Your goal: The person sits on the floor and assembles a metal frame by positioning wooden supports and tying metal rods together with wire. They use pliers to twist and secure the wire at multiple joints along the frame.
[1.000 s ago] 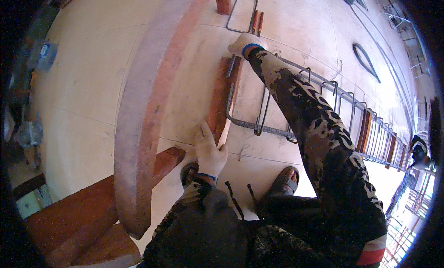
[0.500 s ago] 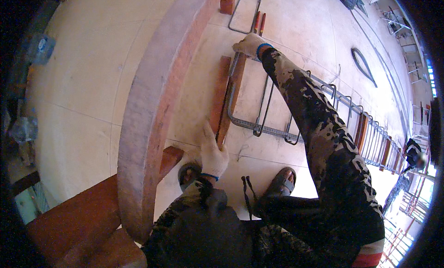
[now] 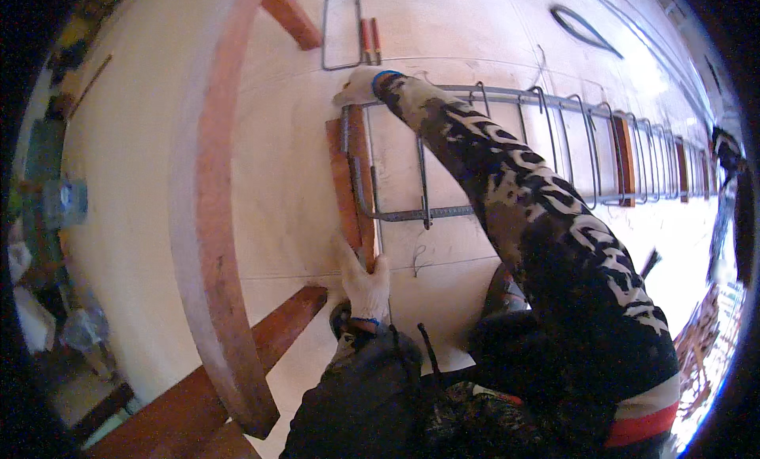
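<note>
On the floor ahead, a long rebar cage (image 3: pixel 546 99) has its bent near end over reddish wooden blocks (image 3: pixel 345 198). My left hand (image 3: pixel 367 291), in a pale glove with a blue cuff, straddles the near end of the blocks, fingers on one side and thumb on the other. At the far corner of the cage's end, my gloved right hand (image 3: pixel 358 89) is closed on the bent rebar; its fingertips are partly hidden. Just beyond it lie red-handled pliers (image 3: pixel 370 39) and a rectangular wire stirrup (image 3: pixel 341 32).
A long timber beam (image 3: pixel 218 221) rises close on my left, across another reddish timber (image 3: pixel 182 403) on the floor. A dark wire loop (image 3: pixel 586 30) lies at the far right. More wooden blocks (image 3: pixel 623 160) sit under the cage. Clear plastic containers (image 3: pixel 63 203) stand far left.
My view has turned, so the cage, blocks and pliers appear further left and more of the cage shows. Both hands stay at the same places on the blocks and the rebar.
</note>
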{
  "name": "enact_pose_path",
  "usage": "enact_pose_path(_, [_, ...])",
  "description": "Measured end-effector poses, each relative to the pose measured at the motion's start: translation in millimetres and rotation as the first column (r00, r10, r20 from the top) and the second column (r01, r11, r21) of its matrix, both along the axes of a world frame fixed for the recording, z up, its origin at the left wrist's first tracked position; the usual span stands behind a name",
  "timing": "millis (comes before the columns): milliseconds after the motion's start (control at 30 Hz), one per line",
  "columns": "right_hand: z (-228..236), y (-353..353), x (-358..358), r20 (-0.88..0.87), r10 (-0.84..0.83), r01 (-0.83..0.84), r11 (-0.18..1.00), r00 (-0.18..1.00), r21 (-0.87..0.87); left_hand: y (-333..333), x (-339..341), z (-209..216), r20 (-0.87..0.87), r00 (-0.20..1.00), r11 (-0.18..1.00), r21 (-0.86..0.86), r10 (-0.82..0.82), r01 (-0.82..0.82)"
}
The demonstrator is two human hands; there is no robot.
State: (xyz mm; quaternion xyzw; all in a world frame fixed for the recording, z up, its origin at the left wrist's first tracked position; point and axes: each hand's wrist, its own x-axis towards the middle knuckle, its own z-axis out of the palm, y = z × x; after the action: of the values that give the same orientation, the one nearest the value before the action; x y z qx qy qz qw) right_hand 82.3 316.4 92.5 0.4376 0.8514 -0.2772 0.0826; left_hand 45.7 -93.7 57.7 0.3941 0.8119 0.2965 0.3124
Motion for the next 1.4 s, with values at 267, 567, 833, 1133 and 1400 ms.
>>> enact_pose_path(267, [-15,16,-17,-0.039,-0.035,0.030,0.990,0.999,-0.135,-1,-5,5,-0.089,0.995,0.997,-0.063,-0.045,0.040])
enact_pose_path(567, [0,-14,-11,0.025,-0.128,0.128,0.991,0.991,0.035,4,4,8,-0.160,0.985,0.987,-0.152,-0.070,0.046])
enact_pose_path(833, [11,-10,-5,-0.030,-0.034,0.035,0.999,0.999,0.027,5,12,8,-0.157,0.987,0.995,-0.101,-0.031,0.016])
enact_pose_path(1133, [9,-7,-9,-0.146,0.055,-0.060,0.998,0.988,-0.030,2,0,7,-0.151,0.988,0.994,-0.111,-0.037,0.020])
enact_pose_path(1400, [-24,3,1,-0.218,0.032,-0.038,0.999,0.975,-0.024,-5,3,-7,-0.240,0.968,0.995,-0.077,-0.078,0.061])
